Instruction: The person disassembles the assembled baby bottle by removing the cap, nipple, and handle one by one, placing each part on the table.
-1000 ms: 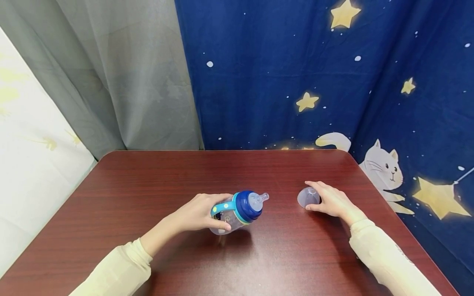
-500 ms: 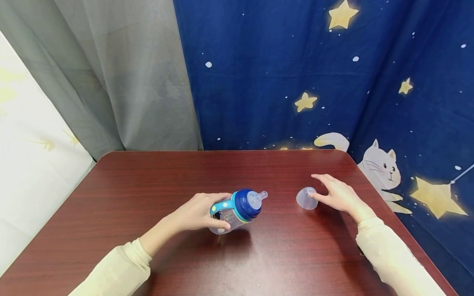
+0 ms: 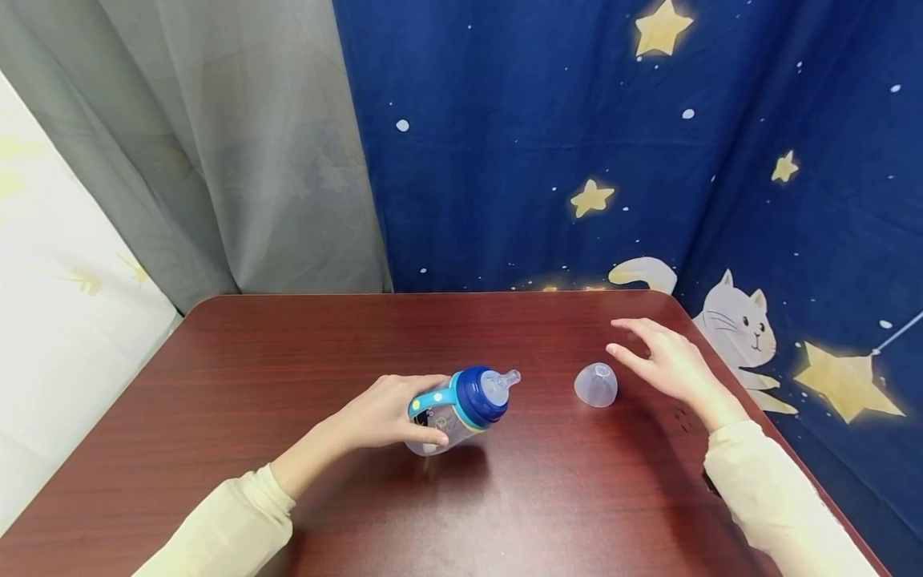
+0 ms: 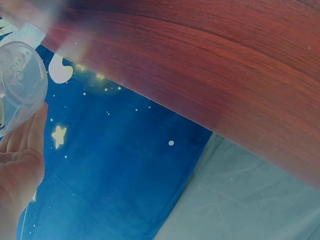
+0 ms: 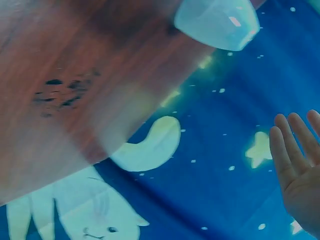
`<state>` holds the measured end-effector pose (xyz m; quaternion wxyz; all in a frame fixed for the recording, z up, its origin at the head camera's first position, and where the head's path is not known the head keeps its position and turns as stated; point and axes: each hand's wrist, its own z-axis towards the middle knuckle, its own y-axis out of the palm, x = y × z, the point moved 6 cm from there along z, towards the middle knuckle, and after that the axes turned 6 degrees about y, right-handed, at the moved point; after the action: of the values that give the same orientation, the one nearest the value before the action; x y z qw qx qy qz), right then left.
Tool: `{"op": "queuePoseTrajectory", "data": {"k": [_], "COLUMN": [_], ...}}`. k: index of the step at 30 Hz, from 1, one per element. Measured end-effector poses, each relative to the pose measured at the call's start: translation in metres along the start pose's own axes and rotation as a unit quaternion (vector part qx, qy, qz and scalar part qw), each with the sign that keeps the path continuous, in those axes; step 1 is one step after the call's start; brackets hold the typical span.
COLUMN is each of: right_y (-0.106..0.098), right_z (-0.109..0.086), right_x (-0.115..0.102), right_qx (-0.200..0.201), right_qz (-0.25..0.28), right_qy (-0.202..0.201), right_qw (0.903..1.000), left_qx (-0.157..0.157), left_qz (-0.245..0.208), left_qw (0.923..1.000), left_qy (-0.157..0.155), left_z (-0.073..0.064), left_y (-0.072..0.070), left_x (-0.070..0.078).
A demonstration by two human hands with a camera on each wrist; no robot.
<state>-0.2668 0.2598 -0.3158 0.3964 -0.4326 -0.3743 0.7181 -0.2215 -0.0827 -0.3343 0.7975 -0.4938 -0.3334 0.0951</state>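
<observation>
My left hand (image 3: pixel 392 413) grips a baby bottle (image 3: pixel 461 407) with a clear body, a dark blue collar, a light blue dotted handle and a clear teat. The bottle leans, its teat toward the right. In the left wrist view the clear bottle base (image 4: pixel 21 80) shows beside the palm and fingers. A translucent dome-shaped cap (image 3: pixel 596 385) stands on the table right of the bottle; the right wrist view shows the cap (image 5: pixel 219 22) at its top. My right hand (image 3: pixel 667 361), fingers extended, hovers right of the cap without touching it.
The dark red wooden table (image 3: pixel 317 344) has its far edge against a grey curtain (image 3: pixel 288 160) and a blue star-patterned curtain (image 3: pixel 505 160). A white sheet (image 3: pixel 65 304) hangs at the left. Small dark marks (image 5: pixel 65 92) lie on the tabletop near the right wrist.
The right hand has let go of the cap and drawn back up and to the right. The cap stays on the table. The left hand holds the bottle in nearly the same place.
</observation>
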Motion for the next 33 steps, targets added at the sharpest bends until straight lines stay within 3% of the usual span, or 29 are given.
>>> {"op": "queuePoseTrajectory", "data": {"k": [5,11,23,33], "right_y": [-0.009,-0.013,-0.001,0.013], "right_z": [0.002,0.003,-0.009,-0.016], "right_x": [-0.024,-0.062,-0.126,-0.154], "right_qx": [0.019,0.029,-0.023,-0.057], "right_qz": [0.015,0.027,0.049,0.042], "right_qy": [-0.018,-0.070,-0.143,-0.175], "right_qw": [0.9995,0.9968,0.9882,0.9819], "left_qx": [0.001,-0.002,-0.008,-0.004], "left_qz": [-0.001,-0.002,-0.003,0.007], "left_qw": [1.0000,1.0000,1.0000,0.9999], "left_qy": [0.001,-0.002,-0.001,0.010], "left_z": [0.000,0.001,0.002,0.004], "left_y": [0.000,0.000,0.003,0.004], "left_x": [0.001,0.001,0.002,0.004]}}
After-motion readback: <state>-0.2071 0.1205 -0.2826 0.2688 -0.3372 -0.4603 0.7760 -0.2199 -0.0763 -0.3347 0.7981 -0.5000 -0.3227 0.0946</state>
